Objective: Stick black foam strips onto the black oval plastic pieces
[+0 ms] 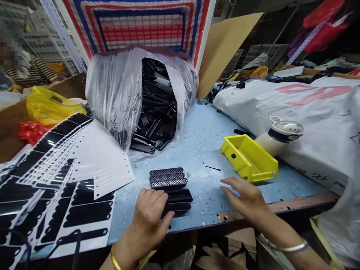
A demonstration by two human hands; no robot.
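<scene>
My left hand (150,210) is closed round the left ends of some smooth black strips (180,206) lying near the table's front edge. Its fingers hide part of them. Just behind lie several black strips with a lattice pattern (168,178), side by side. My right hand (244,195) is over the table to the right, thumb and fingers apart, with nothing between them. A thin black sliver (212,168) lies beyond its fingertips. The yellow bin (250,157) is close behind this hand.
A clear plastic bag (115,93) spills black plastic pieces (157,105) at the back. Sheets of black stickers (84,204) fan out at left. A bottle (277,137) stands behind the bin, beside a big white sack (309,112). Another person (36,71) is at far left.
</scene>
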